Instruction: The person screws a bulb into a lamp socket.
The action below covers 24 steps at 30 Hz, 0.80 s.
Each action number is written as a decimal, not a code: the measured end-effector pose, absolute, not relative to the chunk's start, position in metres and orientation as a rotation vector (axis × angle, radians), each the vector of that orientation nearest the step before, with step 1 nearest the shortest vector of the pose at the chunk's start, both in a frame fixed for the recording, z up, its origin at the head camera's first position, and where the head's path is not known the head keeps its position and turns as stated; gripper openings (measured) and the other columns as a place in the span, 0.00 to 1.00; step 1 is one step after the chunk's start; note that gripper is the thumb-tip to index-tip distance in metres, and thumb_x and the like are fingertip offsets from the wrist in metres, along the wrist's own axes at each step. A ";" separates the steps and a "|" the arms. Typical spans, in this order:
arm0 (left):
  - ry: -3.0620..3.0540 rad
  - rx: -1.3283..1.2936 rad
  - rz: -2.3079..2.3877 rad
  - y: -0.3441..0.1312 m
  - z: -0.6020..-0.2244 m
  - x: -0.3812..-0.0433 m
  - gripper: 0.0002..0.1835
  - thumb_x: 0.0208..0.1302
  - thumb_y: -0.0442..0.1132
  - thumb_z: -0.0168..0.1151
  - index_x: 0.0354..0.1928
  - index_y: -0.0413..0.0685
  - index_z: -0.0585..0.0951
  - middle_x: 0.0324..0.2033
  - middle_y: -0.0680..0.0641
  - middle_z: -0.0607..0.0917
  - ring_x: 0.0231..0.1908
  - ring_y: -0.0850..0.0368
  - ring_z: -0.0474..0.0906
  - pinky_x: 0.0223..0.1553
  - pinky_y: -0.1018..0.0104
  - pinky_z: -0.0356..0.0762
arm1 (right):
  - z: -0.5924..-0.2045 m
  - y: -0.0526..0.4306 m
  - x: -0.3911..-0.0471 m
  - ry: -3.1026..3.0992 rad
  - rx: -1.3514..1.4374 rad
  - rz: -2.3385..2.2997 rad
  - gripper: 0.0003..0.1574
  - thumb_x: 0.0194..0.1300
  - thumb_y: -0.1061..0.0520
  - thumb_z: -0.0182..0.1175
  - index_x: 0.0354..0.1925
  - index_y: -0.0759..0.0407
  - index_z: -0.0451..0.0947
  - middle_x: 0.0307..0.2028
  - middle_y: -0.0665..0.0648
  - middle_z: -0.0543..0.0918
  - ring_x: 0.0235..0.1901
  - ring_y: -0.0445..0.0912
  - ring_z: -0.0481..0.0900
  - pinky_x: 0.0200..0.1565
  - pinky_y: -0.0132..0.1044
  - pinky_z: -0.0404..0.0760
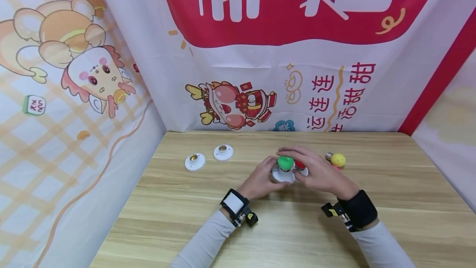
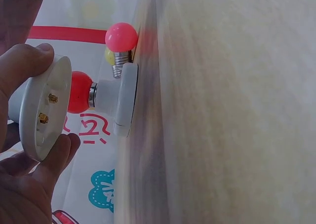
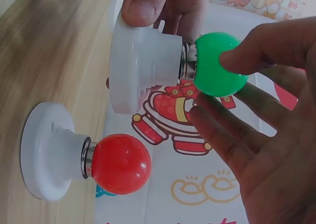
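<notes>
My left hand grips a round white lamp socket by its base, tilted up off the table. Two brass screws show on its underside in the left wrist view. A green light bulb sits in this socket, with a strip of its metal collar visible. My right hand holds the green globe, thumb on the near side and fingers around the far side. Close by, a red light bulb stands in another white socket, partly hidden by my right hand in the head view.
Two white sockets without bulbs rest on the wooden table to the left. A yellow bulb and a pink bulb lie beyond my right hand. A printed cloth hangs behind the table's far edge.
</notes>
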<state>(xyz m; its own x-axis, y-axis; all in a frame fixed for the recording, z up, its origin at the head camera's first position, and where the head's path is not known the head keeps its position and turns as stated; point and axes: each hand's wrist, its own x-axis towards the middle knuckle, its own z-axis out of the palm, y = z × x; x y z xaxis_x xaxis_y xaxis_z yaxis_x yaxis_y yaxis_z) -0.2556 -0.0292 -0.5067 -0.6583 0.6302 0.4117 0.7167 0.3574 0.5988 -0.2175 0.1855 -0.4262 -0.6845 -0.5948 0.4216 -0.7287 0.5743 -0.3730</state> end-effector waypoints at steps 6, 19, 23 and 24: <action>-2.503 -1.243 -1.190 -0.030 -0.506 -0.254 0.41 0.57 0.54 0.68 0.70 0.57 0.61 0.60 0.53 0.70 0.58 0.63 0.68 0.60 0.69 0.71 | -0.427 0.185 -0.218 -2.543 1.097 0.736 0.34 0.56 0.63 0.65 0.61 0.46 0.74 0.60 0.50 0.74 0.61 0.47 0.68 0.58 0.51 0.76; -2.501 -1.233 -1.220 -0.028 -0.506 -0.250 0.39 0.57 0.56 0.67 0.69 0.59 0.63 0.61 0.54 0.70 0.58 0.64 0.68 0.58 0.71 0.72 | -0.430 0.183 -0.217 -2.558 0.976 0.724 0.32 0.57 0.49 0.70 0.59 0.47 0.75 0.57 0.53 0.73 0.55 0.47 0.72 0.52 0.48 0.81; -2.499 -1.241 -1.204 -0.028 -0.505 -0.250 0.39 0.57 0.56 0.67 0.68 0.57 0.64 0.61 0.54 0.70 0.58 0.63 0.68 0.58 0.71 0.72 | -0.430 0.182 -0.218 -2.560 0.943 0.701 0.31 0.56 0.47 0.70 0.58 0.47 0.75 0.56 0.51 0.73 0.53 0.45 0.72 0.52 0.47 0.81; -2.501 -1.240 -1.201 -0.028 -0.505 -0.250 0.39 0.57 0.55 0.67 0.68 0.57 0.64 0.61 0.53 0.70 0.58 0.63 0.68 0.58 0.71 0.71 | -0.431 0.182 -0.218 -2.563 0.937 0.695 0.31 0.56 0.47 0.70 0.57 0.47 0.74 0.56 0.51 0.73 0.53 0.45 0.72 0.52 0.47 0.81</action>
<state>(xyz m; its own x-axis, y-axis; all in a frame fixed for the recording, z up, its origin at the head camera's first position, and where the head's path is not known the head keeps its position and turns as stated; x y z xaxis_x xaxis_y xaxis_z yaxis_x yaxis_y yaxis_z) -0.2498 -0.0276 -0.5050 -0.6626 0.6296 0.4057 0.7103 0.3564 0.6070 -0.2181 0.1822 -0.4305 -0.7316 -0.5111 0.4513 -0.6690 0.6657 -0.3306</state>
